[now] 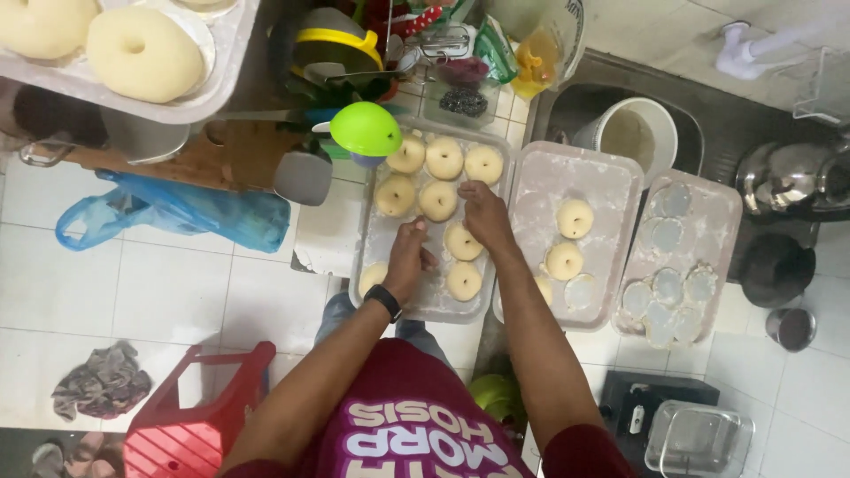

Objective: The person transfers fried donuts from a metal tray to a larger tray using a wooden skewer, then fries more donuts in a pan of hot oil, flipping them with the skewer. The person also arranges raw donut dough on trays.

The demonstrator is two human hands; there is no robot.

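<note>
Your hands crowd soft dough rings on a floured tray.
Your left hand [409, 257], curled and seemingly empty, hovers mid-tray; your right hand [482, 212] pinches at a dough ring [438, 200] farther in. A careless wrist could dent neighbouring rings on the tray [381, 243].

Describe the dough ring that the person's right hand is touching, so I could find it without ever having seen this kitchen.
Three floured trays sit side by side on the counter; take the left tray, the fullest one. In its second row from the far end, the right hand rests its fingertips beside a pale dough ring. That ring is the row's right-hand one, directly below the middle ring of the top three.
</note>
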